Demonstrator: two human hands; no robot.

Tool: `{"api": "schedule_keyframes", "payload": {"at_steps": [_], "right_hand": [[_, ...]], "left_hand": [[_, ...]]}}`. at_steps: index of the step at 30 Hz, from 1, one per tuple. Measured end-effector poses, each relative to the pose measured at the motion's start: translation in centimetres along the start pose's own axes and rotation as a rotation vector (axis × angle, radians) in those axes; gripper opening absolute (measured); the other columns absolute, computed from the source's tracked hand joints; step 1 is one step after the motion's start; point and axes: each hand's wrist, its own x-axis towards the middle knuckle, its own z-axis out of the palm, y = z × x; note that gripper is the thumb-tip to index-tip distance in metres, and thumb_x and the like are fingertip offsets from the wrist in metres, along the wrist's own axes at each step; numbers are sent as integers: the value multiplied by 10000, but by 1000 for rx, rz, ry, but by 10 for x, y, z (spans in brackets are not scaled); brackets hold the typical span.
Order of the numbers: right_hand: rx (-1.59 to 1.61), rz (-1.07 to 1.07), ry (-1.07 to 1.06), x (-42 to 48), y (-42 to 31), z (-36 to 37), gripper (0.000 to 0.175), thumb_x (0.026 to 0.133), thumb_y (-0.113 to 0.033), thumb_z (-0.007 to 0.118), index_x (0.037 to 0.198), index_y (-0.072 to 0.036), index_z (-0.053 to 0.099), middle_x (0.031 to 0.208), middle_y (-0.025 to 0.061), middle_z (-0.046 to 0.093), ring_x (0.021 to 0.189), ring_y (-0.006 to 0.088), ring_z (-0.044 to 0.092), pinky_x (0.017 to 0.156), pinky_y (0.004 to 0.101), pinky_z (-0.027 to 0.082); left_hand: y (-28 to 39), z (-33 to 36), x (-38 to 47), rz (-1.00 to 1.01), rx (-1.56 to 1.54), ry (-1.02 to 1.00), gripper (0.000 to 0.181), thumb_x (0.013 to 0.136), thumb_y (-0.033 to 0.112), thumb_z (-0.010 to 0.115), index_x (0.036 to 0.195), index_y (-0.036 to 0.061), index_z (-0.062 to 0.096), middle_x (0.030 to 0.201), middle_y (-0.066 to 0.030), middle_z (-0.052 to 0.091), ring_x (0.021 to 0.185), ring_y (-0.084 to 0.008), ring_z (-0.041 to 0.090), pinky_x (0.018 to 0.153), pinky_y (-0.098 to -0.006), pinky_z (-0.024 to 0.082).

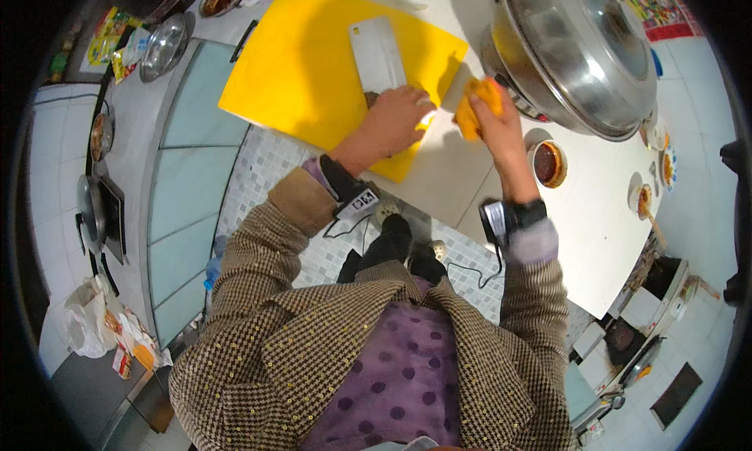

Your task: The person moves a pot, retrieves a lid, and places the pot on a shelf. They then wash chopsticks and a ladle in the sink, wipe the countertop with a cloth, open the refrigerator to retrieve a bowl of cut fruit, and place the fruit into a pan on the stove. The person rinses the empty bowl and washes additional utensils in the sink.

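Note:
A bright yellow cutting board or mat lies on the worktop, its near edge reaching past the counter's edge. On it rests a cleaver with a broad metal blade pointing away from me. My left hand is over the board at the cleaver's handle end, its fingers curled. Something small and white shows at those fingertips; whether the hand grips it or the handle is hidden. In my right hand is a crumpled orange-yellow cloth, held above the worktop just right of the board.
A large lidded steel pot stands at the right. Nearer are a bowl of dark red sauce and a small bowl with a utensil in it. A metal bowl sits on the left counter. A cable hangs by my right wrist.

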Motion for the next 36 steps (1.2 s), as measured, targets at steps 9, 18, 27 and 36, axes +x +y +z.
{"api": "schedule_keyframes", "payload": {"at_steps": [9, 18, 27, 36], "right_hand": [[-640, -475, -57, 120, 98, 46, 458, 755, -54, 552, 1195, 14, 443, 1077, 219, 561, 1065, 345, 521, 857, 394, 439], [-1041, -386, 38, -116, 93, -20, 426, 759, -152, 515, 1156, 2, 499, 1117, 179, 527, 1133, 302, 467, 993, 470, 286], [-1192, 72, 174, -180, 121, -183, 498, 862, -253, 484, 1311, -48, 408, 1305, 156, 449, 1258, 267, 383, 1045, 502, 223], [-1308, 460, 561, -212, 178, -439, 580, 851, -334, 400, 1360, -66, 333, 1375, 165, 382, 1328, 277, 278, 1075, 524, 140]], "left_hand": [[-17, 37, -2, -62, 222, 132, 176, 689, 102, 577, 839, 107, 668, 887, -73, 653, 873, -258, 604, 783, -431, 415], [-7, 19, 11, -159, 450, 73, 219, 749, 176, 598, 949, 109, 653, 1063, -51, 618, 1057, -249, 528, 871, -443, 370], [46, 18, 14, -77, 363, 149, 276, 753, 154, 608, 1010, 52, 615, 1102, -134, 584, 1075, -307, 502, 927, -421, 353], [163, 57, 17, -16, 138, 130, 179, 780, 42, 578, 953, 6, 608, 1008, -171, 601, 1003, -328, 547, 902, -393, 415]]}}
